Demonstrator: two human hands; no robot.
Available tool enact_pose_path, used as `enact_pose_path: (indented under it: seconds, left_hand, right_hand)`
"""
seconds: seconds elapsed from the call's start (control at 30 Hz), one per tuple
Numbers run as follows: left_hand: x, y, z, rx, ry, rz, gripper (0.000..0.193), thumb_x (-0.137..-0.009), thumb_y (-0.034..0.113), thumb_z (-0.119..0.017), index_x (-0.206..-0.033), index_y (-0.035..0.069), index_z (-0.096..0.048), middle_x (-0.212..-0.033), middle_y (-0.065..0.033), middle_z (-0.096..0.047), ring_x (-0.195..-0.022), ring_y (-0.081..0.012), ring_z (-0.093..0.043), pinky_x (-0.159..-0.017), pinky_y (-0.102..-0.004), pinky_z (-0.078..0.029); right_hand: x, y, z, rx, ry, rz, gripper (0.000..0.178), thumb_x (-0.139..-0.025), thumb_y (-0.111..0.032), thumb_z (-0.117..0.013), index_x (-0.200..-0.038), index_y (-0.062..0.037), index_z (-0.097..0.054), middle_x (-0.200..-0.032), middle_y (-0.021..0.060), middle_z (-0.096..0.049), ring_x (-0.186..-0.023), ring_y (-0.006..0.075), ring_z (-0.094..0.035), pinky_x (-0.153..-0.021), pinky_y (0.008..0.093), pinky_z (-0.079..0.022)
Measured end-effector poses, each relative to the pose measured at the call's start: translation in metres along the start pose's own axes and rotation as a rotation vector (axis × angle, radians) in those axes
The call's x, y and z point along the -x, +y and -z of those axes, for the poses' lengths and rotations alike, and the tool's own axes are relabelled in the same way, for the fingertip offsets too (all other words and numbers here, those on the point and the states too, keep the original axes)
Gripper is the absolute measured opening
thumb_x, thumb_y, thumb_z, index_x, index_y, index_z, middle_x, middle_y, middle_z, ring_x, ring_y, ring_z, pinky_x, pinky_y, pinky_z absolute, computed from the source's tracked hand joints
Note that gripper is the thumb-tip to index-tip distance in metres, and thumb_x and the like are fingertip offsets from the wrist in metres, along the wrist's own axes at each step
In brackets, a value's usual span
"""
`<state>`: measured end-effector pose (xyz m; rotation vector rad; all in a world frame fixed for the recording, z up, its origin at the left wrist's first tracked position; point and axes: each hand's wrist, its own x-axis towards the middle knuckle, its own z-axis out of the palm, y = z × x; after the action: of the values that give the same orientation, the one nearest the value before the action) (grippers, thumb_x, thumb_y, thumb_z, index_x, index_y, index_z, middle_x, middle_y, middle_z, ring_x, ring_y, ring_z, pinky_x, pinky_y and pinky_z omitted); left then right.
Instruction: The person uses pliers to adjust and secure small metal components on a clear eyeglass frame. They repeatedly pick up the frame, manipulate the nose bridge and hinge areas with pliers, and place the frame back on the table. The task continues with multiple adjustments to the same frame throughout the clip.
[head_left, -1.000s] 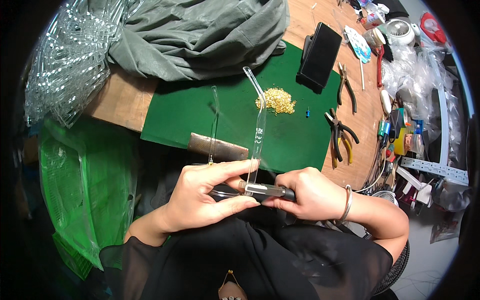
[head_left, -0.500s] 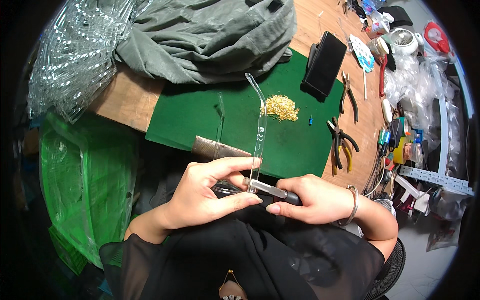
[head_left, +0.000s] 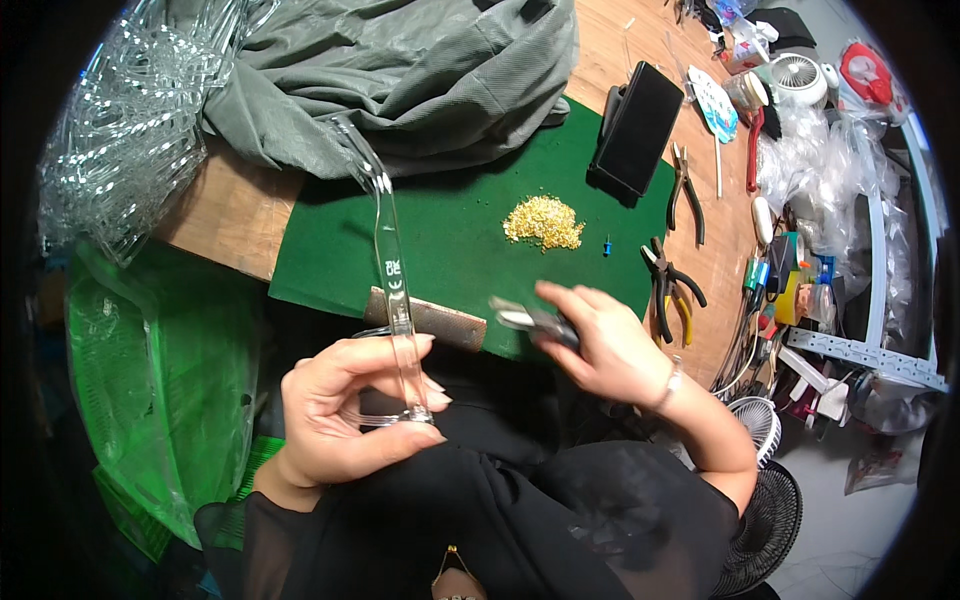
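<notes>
My left hand (head_left: pixel 330 415) pinches a clear plastic glasses frame (head_left: pixel 391 270) near the hinge, its temple arms pointing up and away from me; fingers hide part of the front. My right hand (head_left: pixel 612 348) is closed around a pair of pliers (head_left: pixel 522 318) with a dark handle, blurred by motion, the metal jaws apart from the frame and over the near edge of a green mat (head_left: pixel 440 230). A heap of tiny gold-coloured pieces (head_left: pixel 543 222) lies on the mat, with a small blue pin-like piece (head_left: pixel 606 246) to its right.
A brown strip (head_left: pixel 440 325) lines the mat's near edge. Grey cloth (head_left: pixel 400 80) and many clear frames (head_left: pixel 130 130) lie at far left. A black phone (head_left: pixel 638 132), black-handled pliers (head_left: pixel 686 195) and yellow-and-black pliers (head_left: pixel 668 285) lie right. A green plastic-lined crate (head_left: pixel 165 370) stands left.
My right hand has drawn the pliers off the frame's hinge and moved up and right. My left hand has shifted left and down with the glasses frame, which now tilts leftward.
</notes>
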<state>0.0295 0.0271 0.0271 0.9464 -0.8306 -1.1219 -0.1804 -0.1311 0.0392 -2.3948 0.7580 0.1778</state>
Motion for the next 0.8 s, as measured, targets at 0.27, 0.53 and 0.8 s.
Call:
enact_pose_path:
  seconds: [0.27,0.53,0.8]
  left_hand:
    - [-0.007,-0.021,-0.003,-0.056,-0.052,-0.077,0.052,-0.066,-0.004,-0.076,-0.111,-0.006,-0.049,-0.089,-0.0146,-0.066,-0.085,-0.0198,-0.066,-0.083,-0.0325,-0.051]
    - [-0.016,-0.027,-0.011,-0.12,-0.075,-0.099,0.046,-0.066,-0.004,-0.077,-0.104,-0.005,-0.052,-0.086,-0.0118,-0.065,-0.086,-0.0209,-0.066,-0.086,-0.0366,-0.05]
    - [-0.012,-0.025,-0.008,-0.123,-0.066,-0.073,0.048,-0.065,-0.004,-0.077,-0.106,-0.005,-0.051,-0.094,-0.0133,-0.064,-0.086,-0.0219,-0.067,-0.086,-0.036,-0.051]
  right_hand:
    - [-0.025,0.017,-0.039,0.335,0.188,0.011,0.058,-0.072,-0.02,-0.068,-0.121,0.0036,-0.047,-0.08,0.0114,-0.051,-0.077,0.0256,-0.052,-0.07,0.035,-0.041]
    - [-0.051,0.043,-0.041,-0.057,0.417,-0.142,0.015,-0.074,-0.007,-0.062,-0.086,-0.002,-0.054,-0.079,0.016,-0.055,-0.073,0.0352,-0.055,-0.065,0.0431,-0.044]
    - [-0.052,0.035,-0.051,0.067,0.414,-0.092,0.015,-0.073,-0.006,-0.062,-0.086,-0.0032,-0.055,-0.08,0.0124,-0.055,-0.078,0.03,-0.055,-0.066,0.0391,-0.041]
